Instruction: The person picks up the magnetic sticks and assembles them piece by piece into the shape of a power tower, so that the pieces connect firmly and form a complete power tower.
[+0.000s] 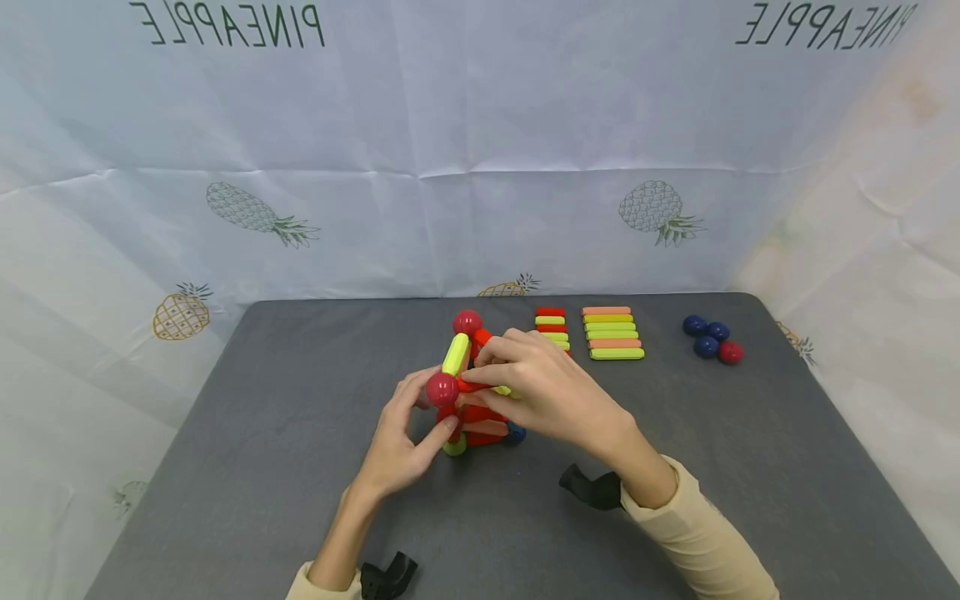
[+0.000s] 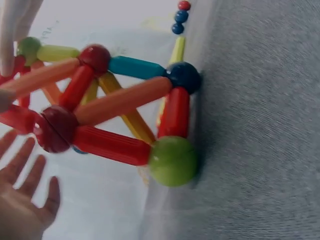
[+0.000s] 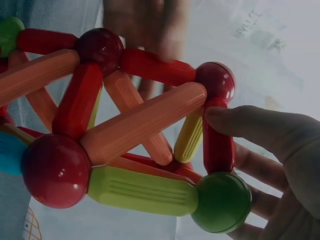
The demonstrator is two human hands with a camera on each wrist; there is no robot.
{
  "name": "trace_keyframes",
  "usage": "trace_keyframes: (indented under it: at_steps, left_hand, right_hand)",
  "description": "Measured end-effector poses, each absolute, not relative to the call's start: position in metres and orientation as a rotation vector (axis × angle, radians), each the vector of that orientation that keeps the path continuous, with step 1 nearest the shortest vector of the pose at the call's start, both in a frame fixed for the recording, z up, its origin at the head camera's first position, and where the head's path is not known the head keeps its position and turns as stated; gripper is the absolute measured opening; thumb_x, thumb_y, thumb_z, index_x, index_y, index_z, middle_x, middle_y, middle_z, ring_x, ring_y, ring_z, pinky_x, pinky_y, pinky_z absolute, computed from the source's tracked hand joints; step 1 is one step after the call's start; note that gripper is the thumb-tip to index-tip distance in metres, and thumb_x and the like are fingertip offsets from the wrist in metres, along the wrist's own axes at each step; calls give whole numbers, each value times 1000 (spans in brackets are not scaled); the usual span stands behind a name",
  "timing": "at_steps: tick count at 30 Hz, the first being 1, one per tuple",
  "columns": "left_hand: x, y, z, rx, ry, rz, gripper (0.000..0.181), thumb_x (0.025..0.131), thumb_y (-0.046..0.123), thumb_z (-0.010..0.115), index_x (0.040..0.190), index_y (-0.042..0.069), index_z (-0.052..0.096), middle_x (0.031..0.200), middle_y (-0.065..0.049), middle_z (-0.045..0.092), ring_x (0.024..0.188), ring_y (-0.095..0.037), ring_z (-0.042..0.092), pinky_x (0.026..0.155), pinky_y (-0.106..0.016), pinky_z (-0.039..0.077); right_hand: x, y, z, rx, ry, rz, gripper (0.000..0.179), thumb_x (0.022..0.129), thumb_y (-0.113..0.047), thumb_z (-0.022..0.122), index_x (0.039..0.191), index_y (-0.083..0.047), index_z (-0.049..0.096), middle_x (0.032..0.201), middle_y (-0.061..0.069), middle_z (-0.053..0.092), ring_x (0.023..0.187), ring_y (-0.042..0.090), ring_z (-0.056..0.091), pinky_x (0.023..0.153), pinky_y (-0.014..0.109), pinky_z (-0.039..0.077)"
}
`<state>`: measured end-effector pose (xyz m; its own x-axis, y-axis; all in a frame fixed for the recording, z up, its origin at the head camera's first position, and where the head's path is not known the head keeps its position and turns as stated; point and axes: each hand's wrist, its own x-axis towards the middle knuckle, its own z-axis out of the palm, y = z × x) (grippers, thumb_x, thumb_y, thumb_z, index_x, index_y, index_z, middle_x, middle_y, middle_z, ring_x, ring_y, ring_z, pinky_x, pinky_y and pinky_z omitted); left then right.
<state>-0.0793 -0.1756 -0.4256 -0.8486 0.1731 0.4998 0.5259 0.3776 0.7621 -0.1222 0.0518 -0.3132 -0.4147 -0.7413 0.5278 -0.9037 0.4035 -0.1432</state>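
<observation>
A standing frame of magnetic sticks and balls (image 1: 483, 414) rises from the table between the hands, with red, orange, yellow and teal sticks joined by red, blue and green balls. My left hand (image 1: 401, 442) holds its left side, thumb on a red stick below the red ball (image 1: 442, 389). In the left wrist view the fingers (image 2: 30, 175) of that hand spread beside a dark red ball (image 2: 56, 129). My right hand (image 1: 551, 392) pinches a red stick (image 3: 218, 140) between thumb and fingers; in the right wrist view this stick joins a red ball above a green ball (image 3: 221, 202).
Loose sticks lie in two rows behind the right hand, a nearer row (image 1: 552, 328) and another row (image 1: 613, 335). Farther right sit three blue balls (image 1: 707, 347) and one red ball (image 1: 731, 352). A white pineapple-print cloth (image 1: 480, 233) hangs behind the grey table (image 1: 247, 467).
</observation>
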Motion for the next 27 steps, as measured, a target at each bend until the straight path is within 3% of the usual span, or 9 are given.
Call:
trace_keyframes:
  at_steps: [5, 11, 17, 24, 27]
  left_hand:
    - [-76, -174, -417, -578, -2156, -1433, 47, 84, -4, 72, 129, 6, 64, 118, -11, 68, 103, -9, 58, 88, -29, 48]
    - [-76, -174, -416, -585, -2157, -1415, 45, 84, -6, 73, 127, 4, 63, 114, -11, 70, 99, -9, 60, 86, -32, 49]
    - [-79, -180, -421, -570, -2262, -1336, 38, 82, 3, 80, 117, 13, 69, 103, -1, 71, 92, -9, 60, 79, -32, 50]
    - [-81, -189, -425, -500, -2484, -1266, 47, 81, 17, 84, 125, 19, 67, 111, 3, 70, 100, -9, 62, 81, -41, 54]
    - [-81, -191, -427, -494, -2545, -1295, 44, 84, 19, 83, 125, 19, 67, 111, 4, 69, 101, -11, 62, 81, -40, 54]
  right_hand:
    - [-120, 49, -319, 1385, -2235, 569, 27, 78, -21, 90, 103, -16, 82, 93, -5, 71, 80, 11, 55, 71, 23, 44]
    - [-119, 47, -323, 1352, -2226, 580, 29, 79, -23, 90, 107, -18, 82, 95, -6, 71, 81, 10, 54, 71, 24, 43]
    - [-120, 57, -329, 1298, -2245, 760, 41, 78, -24, 90, 116, -17, 78, 103, -2, 70, 92, 11, 57, 73, 24, 50]
    - [-127, 82, -336, 1133, -2326, 982, 59, 80, -19, 88, 135, -15, 66, 109, 0, 70, 99, 13, 62, 81, 32, 53]
    - [-135, 93, -341, 999, -2400, 1062, 62, 84, -19, 85, 142, -15, 60, 111, 0, 70, 100, 13, 61, 84, 35, 52]
